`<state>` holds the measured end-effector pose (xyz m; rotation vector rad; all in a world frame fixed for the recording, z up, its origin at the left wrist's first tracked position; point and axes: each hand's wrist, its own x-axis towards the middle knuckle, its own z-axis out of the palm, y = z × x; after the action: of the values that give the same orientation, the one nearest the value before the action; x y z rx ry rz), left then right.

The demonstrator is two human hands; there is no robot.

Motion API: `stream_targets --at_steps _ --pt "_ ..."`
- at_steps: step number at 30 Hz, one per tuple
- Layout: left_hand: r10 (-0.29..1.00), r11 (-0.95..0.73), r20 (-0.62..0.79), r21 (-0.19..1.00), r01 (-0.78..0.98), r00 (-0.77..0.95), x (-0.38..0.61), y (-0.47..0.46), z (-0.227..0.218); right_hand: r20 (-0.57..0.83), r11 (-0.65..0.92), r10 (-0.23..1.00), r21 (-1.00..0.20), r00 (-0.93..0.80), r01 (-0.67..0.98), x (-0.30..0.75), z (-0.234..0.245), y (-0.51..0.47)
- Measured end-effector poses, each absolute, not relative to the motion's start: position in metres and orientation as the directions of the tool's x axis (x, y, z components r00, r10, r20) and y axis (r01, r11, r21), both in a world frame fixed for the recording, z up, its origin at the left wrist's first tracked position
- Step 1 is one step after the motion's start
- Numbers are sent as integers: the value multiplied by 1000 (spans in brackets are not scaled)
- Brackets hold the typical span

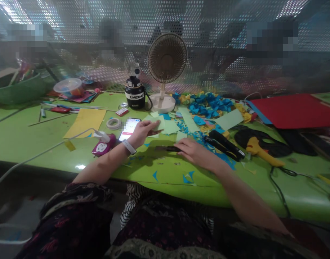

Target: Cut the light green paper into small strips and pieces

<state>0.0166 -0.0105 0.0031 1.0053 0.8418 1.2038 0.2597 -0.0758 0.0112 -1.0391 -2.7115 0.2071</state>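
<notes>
My left hand (145, 130) pinches the edge of a pale green paper sheet (156, 122) lying on the green table (32, 140), beside a lit phone (129, 128). My right hand (192, 150) rests palm down on the table, its fingers closed over the dark handle of a pair of scissors (166, 148) that points left. Blue paper scraps (188, 177) lie around both hands. A white band sits on my left wrist.
A desk fan (166, 68) and a black jug (134, 92) stand behind. A yellow sheet (85, 122), tape roll (113, 123), pink power bank (103, 147) with white cable lie left. A black stapler (226, 144), yellow glue gun (258, 149), red card (294, 109) and folded paper pieces (208, 102) lie right.
</notes>
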Motion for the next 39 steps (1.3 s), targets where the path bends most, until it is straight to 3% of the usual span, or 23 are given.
stream_targets --at_steps 3,7,10,14,18,24,29,32,34,36,38,39 --pt "996 10 10 974 -228 87 3 3 7 50 742 643 -286 -764 606 254 10 -82" --pt "993 -55 27 968 244 119 -8 14 -1 -56 737 617 -308 -785 602 248 8 -88" --pt "986 -102 9 824 557 168 -9 15 -10 -74 740 615 -290 -785 607 246 7 -89" --pt "982 -177 20 439 881 187 -4 12 -10 2 735 644 -281 -765 617 250 8 -84" --pt "990 -142 11 161 977 142 4 5 -2 123 634 773 -180 -622 752 261 5 -71" --pt "988 -147 60 28 989 145 9 -6 11 10 540 839 -142 -544 830 276 -3 -49" --pt "969 -229 112 70 971 221 8 -9 7 22 552 833 -103 -553 828 276 -11 -38" --pt "953 -295 125 177 939 276 7 -7 1 45 517 856 -55 -515 854 275 -15 -33" --pt "942 -335 135 347 876 307 9 -7 -3 86 503 863 -66 -497 862 274 -16 -33" --pt "936 -311 72 626 715 344 13 -11 -6 199 533 839 -115 -506 838 273 -14 -36" --pt "898 -78 -117 906 417 423 21 -17 -8 370 608 766 -150 -526 780 269 -10 -43" --pt "860 106 -226 956 273 457 25 -21 -9 448 656 711 -147 -542 740 265 -8 -48"
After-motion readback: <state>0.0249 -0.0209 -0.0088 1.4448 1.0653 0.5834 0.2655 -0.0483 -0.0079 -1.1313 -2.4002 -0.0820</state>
